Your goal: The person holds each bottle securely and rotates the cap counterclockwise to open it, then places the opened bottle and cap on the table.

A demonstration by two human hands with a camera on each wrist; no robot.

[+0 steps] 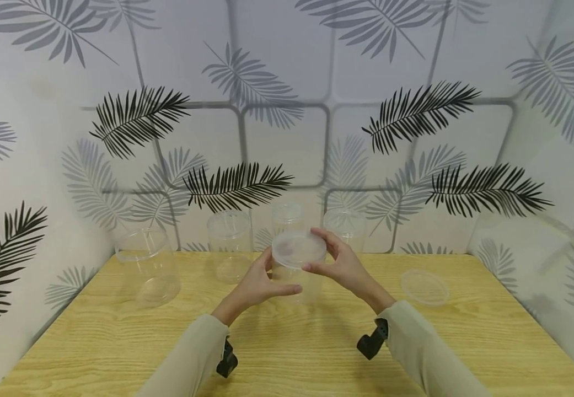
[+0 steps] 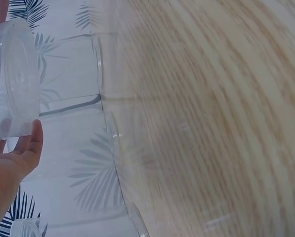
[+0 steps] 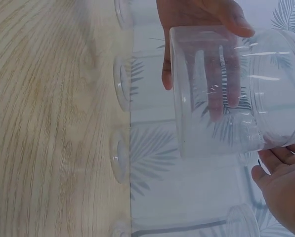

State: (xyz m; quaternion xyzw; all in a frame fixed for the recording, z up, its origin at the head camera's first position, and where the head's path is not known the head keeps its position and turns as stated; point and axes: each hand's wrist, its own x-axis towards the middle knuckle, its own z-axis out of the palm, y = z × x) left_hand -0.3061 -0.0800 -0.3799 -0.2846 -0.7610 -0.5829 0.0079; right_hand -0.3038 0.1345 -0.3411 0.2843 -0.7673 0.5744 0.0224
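A clear plastic jar is held above the table in both hands, its base toward the tabletop. My left hand grips its body, with the thumb at the front and the fingers behind, seen through the plastic. On the jar's top sits a round, cloudy lid. My right hand holds that lid by its rim between thumb and fingers. The left wrist view shows the jar at its left edge, with part of the left hand beneath it.
Several clear jars stand toward the back: one at left, another beside it, a smaller one behind the hands and one behind the right hand. A clear round lid lies on the wooden table at right.
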